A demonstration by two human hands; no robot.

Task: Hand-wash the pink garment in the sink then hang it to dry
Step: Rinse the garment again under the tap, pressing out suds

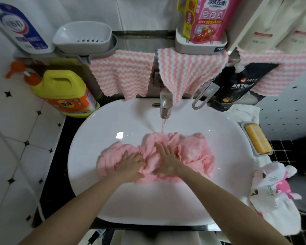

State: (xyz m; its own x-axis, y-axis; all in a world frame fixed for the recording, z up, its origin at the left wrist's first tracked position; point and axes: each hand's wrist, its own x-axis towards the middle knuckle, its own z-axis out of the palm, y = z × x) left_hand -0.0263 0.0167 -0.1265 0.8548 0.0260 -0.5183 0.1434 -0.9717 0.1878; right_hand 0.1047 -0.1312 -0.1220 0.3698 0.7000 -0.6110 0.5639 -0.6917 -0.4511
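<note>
Right: wet pink cloth, handling notes and counts

The crumpled pink fabric garment [193, 152] lies in the middle of the white oval ceramic sink [99, 138], bunched in folds. Its far edge is under the thin water stream [162, 127] from the chrome tap [165, 105] at the sink's back edge.

Hands: the left hand [131, 162] is spread on the garment's left half, fingers slightly bent and pressing in. The right hand [166, 160] lies flat on the centre, fingers straight and pointing at the tap. Neither hand grips anything; both only press.

Handling, my read:
- Soft and limp with zero stiffness, so it folds wherever it is pushed.
- Soaked, so likely much heavier than dry, and it will drip and stretch if lifted by one corner.
- The glazed basin looks slick, so the bundle may slide under a push.
- Best hold is probably to gather the bulk in both hands at the thick middle folds. For hanging, take a hem or the shoulders; I can't tell which edge is which in this heap.

Counts:
- pink garment: 1
- hands on it: 2
- tap: 1, running
- pink-and-white striped cloths [122, 75] hanging behind the sink's back edge: 3
- yellow soap bar [258, 140] in its dish by the sink's right edge: 1
- yellow plastic detergent jug [64, 91] by the back-left edge: 1
</note>
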